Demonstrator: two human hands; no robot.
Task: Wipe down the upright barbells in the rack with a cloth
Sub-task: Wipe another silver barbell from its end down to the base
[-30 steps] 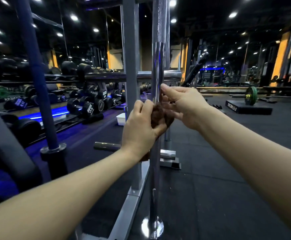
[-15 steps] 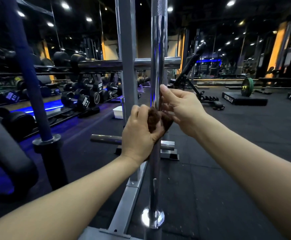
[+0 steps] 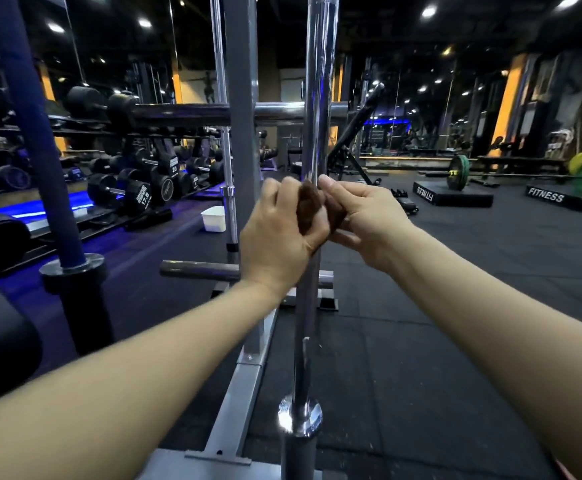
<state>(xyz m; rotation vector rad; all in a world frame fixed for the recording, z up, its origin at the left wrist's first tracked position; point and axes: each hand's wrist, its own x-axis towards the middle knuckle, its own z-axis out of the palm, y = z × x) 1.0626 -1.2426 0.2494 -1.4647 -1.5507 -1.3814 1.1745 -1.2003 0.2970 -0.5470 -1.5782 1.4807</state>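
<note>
Left hand (image 3: pixel 279 237) and right hand (image 3: pixel 369 223) both pinched the brown cloth (image 3: pixel 308 209), bunched against the chrome upright barbell (image 3: pixel 312 133) at mid-shaft. Grip same as half a second before; view had swung slightly, a second thin bar (image 3: pixel 225 161) now visible behind the grey rack post (image 3: pixel 244 150). Blue-sleeved barbell (image 3: pixel 36 133) stood left. Dumbbells (image 3: pixel 137 192) racked beyond; white tub (image 3: pixel 215 219) on floor.

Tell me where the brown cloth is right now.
In the head view, just right of centre, the brown cloth is wrapped around the upright chrome barbell, gripped between the left hand and right hand.
</note>
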